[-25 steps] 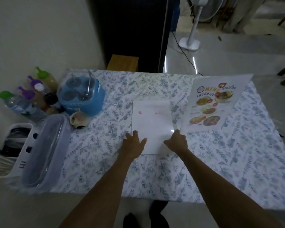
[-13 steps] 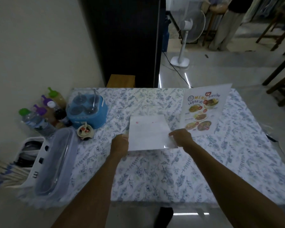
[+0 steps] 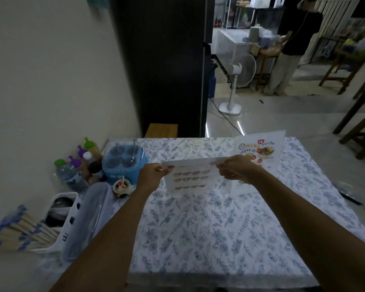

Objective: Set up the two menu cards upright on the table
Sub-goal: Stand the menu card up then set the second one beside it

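Note:
A white menu card (image 3: 190,178) with rows of small dish pictures stands nearly upright above the middle of the floral tablecloth (image 3: 209,228), printed side facing me. My left hand (image 3: 151,177) pinches its upper left corner and my right hand (image 3: 238,169) grips its upper right corner. Its bottom edge is at or just above the cloth; I cannot tell if it touches. A second menu card (image 3: 268,147), with "MENU" and food photos, stands upright at the back right, partly hidden behind my right hand.
At the left edge sit sauce and water bottles (image 3: 76,165), a blue condiment caddy (image 3: 124,161), a small cup (image 3: 122,186), a clear lidded box (image 3: 86,218) and a white cutlery holder (image 3: 59,211) with chopsticks. A fan (image 3: 236,81) and a person (image 3: 291,45) stand beyond the table.
The card lay flat on the table a second ago; both hands have lifted it by its near edge and tipped it upright, its printed side now facing me. The view has tilted upward.

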{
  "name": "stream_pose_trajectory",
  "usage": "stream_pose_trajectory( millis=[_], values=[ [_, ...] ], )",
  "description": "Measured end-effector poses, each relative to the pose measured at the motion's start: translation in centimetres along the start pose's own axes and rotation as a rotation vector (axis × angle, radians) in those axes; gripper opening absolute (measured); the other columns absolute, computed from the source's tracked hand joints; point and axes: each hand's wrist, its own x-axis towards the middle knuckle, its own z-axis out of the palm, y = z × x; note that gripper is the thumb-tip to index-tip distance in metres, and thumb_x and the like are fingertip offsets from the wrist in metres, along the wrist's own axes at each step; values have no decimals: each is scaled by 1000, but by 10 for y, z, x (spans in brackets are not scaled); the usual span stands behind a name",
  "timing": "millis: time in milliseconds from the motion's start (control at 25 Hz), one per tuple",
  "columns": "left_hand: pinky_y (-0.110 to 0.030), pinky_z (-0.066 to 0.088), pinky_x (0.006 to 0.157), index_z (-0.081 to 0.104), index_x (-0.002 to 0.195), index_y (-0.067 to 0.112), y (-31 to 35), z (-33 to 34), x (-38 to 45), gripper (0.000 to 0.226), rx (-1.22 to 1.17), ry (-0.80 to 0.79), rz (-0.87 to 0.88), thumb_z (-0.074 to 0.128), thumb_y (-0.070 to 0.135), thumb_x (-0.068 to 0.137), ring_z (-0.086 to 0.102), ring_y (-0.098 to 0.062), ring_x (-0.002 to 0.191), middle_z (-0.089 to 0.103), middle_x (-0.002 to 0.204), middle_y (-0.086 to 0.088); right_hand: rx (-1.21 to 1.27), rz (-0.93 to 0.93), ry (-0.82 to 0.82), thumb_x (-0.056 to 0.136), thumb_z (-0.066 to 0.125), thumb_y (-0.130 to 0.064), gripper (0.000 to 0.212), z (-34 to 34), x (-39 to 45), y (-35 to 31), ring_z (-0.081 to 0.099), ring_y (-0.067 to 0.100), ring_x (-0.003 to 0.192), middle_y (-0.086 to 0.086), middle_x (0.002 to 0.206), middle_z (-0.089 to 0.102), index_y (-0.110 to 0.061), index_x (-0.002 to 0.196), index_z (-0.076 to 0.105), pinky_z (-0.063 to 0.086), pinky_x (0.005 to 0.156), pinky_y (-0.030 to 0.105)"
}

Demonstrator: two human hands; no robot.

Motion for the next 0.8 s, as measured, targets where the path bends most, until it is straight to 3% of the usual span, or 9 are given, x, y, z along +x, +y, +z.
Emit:
stream_pose_trajectory(
  millis=[120, 200, 360, 520, 640, 800],
  values=[
    [-45, 52, 70, 72, 91, 1, 10, -1, 13, 39, 86, 4, 5, 72, 40, 88, 67, -31, 77, 75, 88, -17, -69, -89, 40, 93, 65, -22, 28, 9, 14, 0, 65, 22, 73, 14, 83, 70, 2, 105, 70, 56, 70, 32],
    [-40, 50, 69, 68, 90, 10, 12, 4, 24, 31, 159, 50, 1, 67, 41, 91, 65, -29, 81, 73, 93, -13, -161, -141, 135, 95, 63, -29, 29, 16, 29, 4, 68, 23, 76, 12, 87, 72, -3, 106, 70, 58, 67, 32],
    [-41, 54, 75, 67, 100, 19, 12, 19, 43, 32, 149, 135, -69, 60, 49, 92, 66, -30, 90, 71, 99, -7, -474, -253, 288, 99, 45, -46, 43, 34, 57, 10, 69, 31, 82, 14, 94, 71, -7, 105, 61, 60, 74, 49],
    [-49, 57, 78, 63, 93, 23, 8, 27, 70, 35, 172, 153, -122, 53, 56, 90, 67, -31, 87, 70, 96, -7, -518, -302, 334, 100, 39, -49, 45, 37, 87, 13, 68, 28, 80, 11, 93, 71, -9, 106, 59, 59, 71, 46],
    [-51, 56, 79, 63, 97, 22, 6, 30, 91, 36, 214, 143, -164, 52, 55, 90, 68, -32, 88, 70, 95, -8, -538, -319, 333, 102, 40, -45, 42, 35, 106, 9, 64, 25, 78, 9, 93, 68, -8, 106, 58, 54, 65, 37],
    [-49, 55, 81, 64, 109, 18, 11, 41, 91, 43, 198, 203, -180, 48, 55, 95, 65, -35, 94, 65, 106, -13, -549, -321, 334, 102, 39, -42, 40, 35, 110, 10, 67, 27, 82, 11, 95, 69, -7, 107, 57, 58, 73, 46]
  ],
)
